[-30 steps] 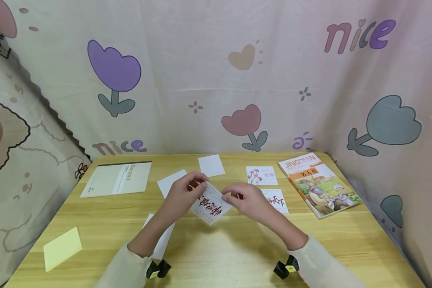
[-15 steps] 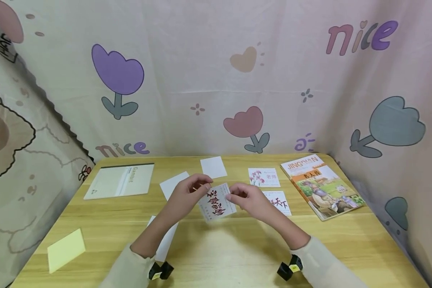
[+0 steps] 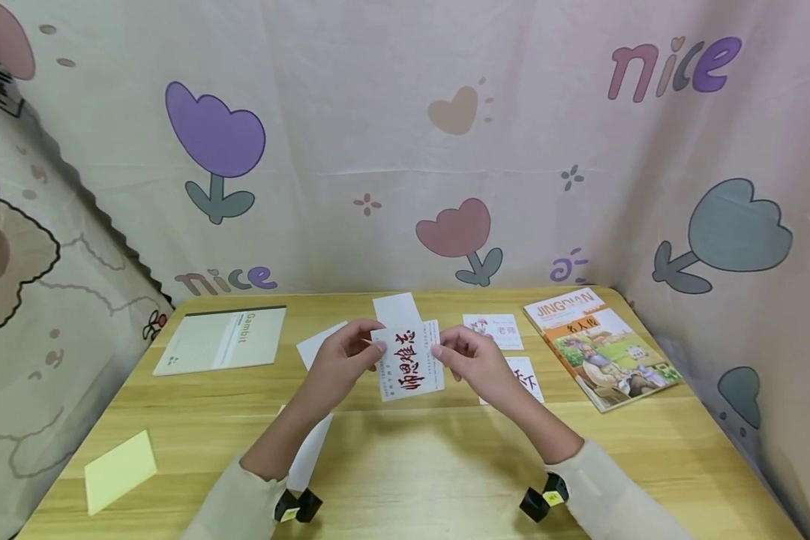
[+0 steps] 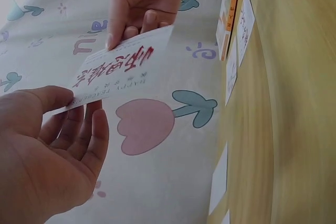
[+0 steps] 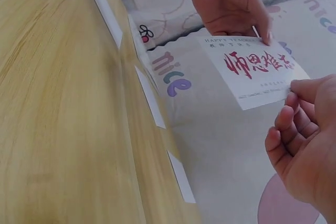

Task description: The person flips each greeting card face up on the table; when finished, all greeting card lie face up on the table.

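A white greeting card (image 3: 410,361) with large red calligraphy is held above the middle of the table, face towards the head camera. My left hand (image 3: 343,360) pinches its left edge between thumb and fingers. At the opposite edge, my right hand (image 3: 475,364) pinches the card in the same manner. The left wrist view shows the left thumb (image 4: 58,97) on the printed face, with the fingers behind. In the right wrist view, small "HAPPY TEACHER" print runs along one edge of the card (image 5: 252,72).
White cards lie behind the held card (image 3: 394,306), at left (image 3: 313,345) and under the left forearm (image 3: 310,454). A flower card (image 3: 502,334) and calligraphy card (image 3: 528,379) lie at right, beside a magazine (image 3: 604,352). At left are a notebook (image 3: 223,341) and yellow paper (image 3: 121,472).
The card has turned from a diagonal tilt to nearly level and risen slightly. My right fingers have shifted from its corner area to its right edge; my left hand keeps its pinch.
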{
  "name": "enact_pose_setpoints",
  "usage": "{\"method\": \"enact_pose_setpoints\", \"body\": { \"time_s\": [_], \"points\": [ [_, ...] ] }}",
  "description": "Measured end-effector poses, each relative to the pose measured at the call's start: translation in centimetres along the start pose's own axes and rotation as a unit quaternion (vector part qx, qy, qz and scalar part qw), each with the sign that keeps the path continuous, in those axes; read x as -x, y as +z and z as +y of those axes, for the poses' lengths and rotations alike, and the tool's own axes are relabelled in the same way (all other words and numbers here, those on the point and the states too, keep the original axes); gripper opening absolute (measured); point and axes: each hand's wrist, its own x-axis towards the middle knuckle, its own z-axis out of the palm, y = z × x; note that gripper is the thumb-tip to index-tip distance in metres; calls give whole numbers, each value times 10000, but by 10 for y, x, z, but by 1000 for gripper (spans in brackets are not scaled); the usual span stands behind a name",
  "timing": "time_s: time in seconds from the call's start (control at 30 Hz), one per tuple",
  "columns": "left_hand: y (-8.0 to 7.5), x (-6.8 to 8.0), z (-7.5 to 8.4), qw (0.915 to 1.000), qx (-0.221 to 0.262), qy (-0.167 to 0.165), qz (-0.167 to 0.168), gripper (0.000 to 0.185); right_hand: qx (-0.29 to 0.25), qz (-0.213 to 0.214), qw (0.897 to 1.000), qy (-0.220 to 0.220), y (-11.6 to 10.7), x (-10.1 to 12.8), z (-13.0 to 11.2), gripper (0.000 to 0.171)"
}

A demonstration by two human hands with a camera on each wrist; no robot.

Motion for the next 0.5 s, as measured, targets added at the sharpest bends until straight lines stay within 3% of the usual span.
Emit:
{"method": "enact_pose_setpoints", "body": {
  "time_s": [0.2,0.5],
  "points": [
    [1,0,-4,9997,-185,-187,14,21,-288,268,9992,16,0,2,-7,12],
    [24,5,-7,9945,-626,-87,-831,22,240,7,9996,-126,6,-1,15,19]
  ]
}}
